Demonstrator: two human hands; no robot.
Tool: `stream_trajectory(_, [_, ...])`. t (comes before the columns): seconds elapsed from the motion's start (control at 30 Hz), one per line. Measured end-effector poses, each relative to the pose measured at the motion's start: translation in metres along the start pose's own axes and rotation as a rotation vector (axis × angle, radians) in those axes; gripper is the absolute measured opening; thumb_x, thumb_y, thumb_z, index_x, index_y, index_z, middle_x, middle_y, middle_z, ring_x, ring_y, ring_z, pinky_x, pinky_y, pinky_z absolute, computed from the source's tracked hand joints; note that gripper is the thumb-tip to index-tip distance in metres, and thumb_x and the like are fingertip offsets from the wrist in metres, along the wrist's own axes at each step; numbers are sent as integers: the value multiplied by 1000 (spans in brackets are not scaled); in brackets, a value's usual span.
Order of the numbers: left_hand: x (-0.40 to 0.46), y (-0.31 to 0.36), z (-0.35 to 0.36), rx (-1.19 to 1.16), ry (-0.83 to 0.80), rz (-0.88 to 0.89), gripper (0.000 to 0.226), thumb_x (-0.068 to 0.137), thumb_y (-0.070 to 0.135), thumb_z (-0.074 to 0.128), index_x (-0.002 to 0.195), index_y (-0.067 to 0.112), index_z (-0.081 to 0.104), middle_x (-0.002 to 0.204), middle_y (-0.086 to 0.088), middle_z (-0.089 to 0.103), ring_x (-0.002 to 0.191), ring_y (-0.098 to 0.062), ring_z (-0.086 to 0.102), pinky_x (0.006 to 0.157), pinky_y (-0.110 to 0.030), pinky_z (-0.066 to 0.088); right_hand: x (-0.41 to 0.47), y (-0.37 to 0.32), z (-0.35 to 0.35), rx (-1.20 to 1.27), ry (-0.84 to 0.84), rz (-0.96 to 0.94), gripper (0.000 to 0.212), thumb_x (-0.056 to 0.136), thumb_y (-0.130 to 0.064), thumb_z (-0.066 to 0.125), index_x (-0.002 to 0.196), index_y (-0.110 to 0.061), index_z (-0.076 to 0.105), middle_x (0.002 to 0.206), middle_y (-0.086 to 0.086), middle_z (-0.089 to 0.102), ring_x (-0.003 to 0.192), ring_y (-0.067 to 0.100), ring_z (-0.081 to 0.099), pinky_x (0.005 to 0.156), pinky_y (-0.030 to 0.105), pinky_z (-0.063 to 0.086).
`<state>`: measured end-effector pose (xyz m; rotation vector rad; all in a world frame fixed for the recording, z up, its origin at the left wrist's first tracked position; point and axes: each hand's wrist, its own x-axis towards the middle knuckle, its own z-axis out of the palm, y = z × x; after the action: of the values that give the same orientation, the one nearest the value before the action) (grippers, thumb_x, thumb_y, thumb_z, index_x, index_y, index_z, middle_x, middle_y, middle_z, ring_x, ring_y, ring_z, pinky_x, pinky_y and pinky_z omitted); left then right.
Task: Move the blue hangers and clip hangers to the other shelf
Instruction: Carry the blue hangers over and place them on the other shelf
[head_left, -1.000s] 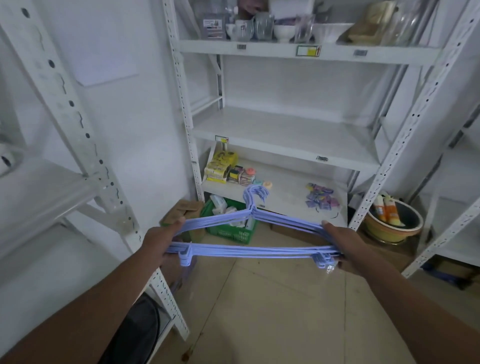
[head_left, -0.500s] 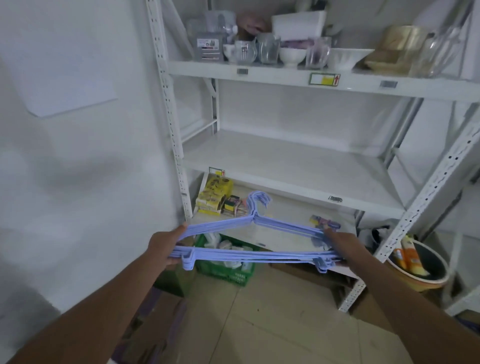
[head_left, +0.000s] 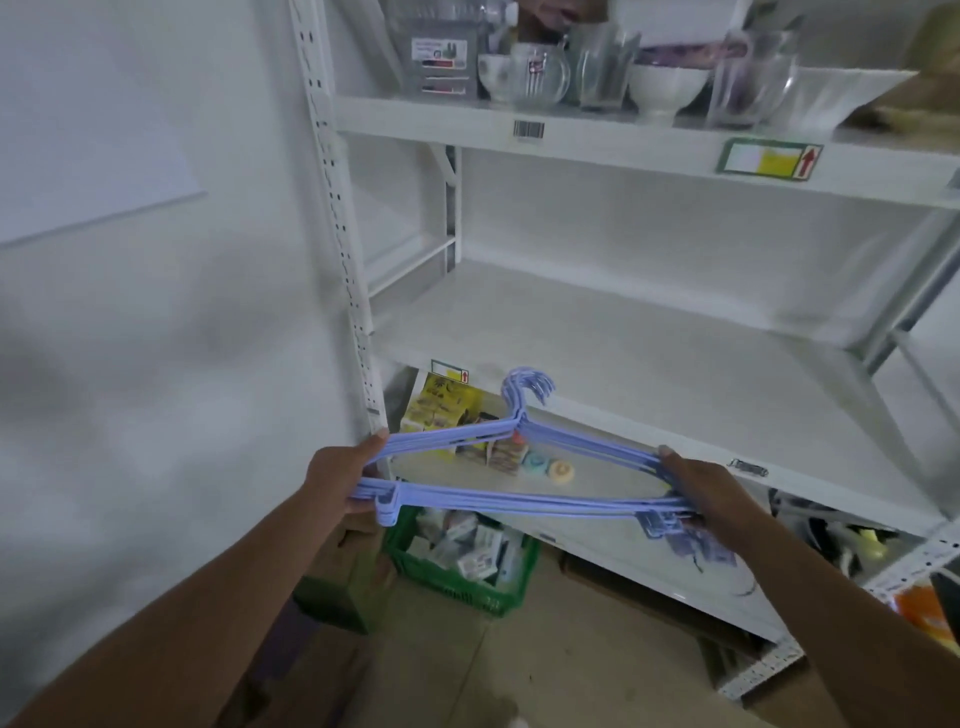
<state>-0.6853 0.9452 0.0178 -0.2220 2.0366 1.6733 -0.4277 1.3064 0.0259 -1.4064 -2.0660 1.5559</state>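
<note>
White shelf (head_left: 649, 353) lies just beyond; both hands, left (head_left: 337, 483) and right (head_left: 711, 493), fingers clamped on the hangers (head_left: 519, 501), long axis left-right, hooks pointing far.

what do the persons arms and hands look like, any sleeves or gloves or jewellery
Both forearms are bare from the frame's lower edge to the wrists: no sleeve shows. The left hand and right hand wear no gloves, and no watch, bracelet or ring can be seen. Fingernails look short. The upper arms are out of frame.

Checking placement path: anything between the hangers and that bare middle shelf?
Nothing visible. The blue hangers, held by the left hand and right hand, sit just before the middle shelf, hooks pointing at it.
</note>
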Motion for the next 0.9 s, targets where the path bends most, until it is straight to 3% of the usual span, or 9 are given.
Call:
stream_trajectory(0.1, [37,22,18,12,49,-7,51,71,51,77,78,3,63,81,-17,64,71,-32,65,55,-35,54,47,-27,8,24,-15,-33,47,86,-58,61,95,-12,66,79,15,67,65,26,64,47,23,47])
stream_trajectory(0.27, [90,68,44,5,61,-14,55,76,48,74,92,-4,65,80,-18,63,76,-35,63,75,-47,57,125,-71,18,39,-57,-58,47,81,-61,64,85,-14,68,72,14,67,59,23,65,46,22,49])
stream_trajectory(0.43, [132,105,64,-24,80,4,53,77,48,73,95,0,61,80,-16,63,70,-31,63,57,-35,53,189,-110,30,37,-55,-76,45,80,-61,65,82,-16,67,74,14,68,60,23,66,43,21,49])
stream_trajectory(0.63, [182,117,71,-41,142,-37,51,73,50,75,82,2,61,78,-17,64,68,-32,65,55,-35,55,251,-148,56,-15,-103,-78,45,82,-60,64,80,-14,68,64,11,67,54,22,63,47,22,49])
stream_trajectory(0.9, [279,143,61,-60,175,-80,59,74,49,76,95,-4,63,82,-19,65,67,-33,65,51,-35,56,330,-195,126,-55,-85,-38,45,81,-59,66,81,-14,67,74,14,69,62,25,65,51,25,50])
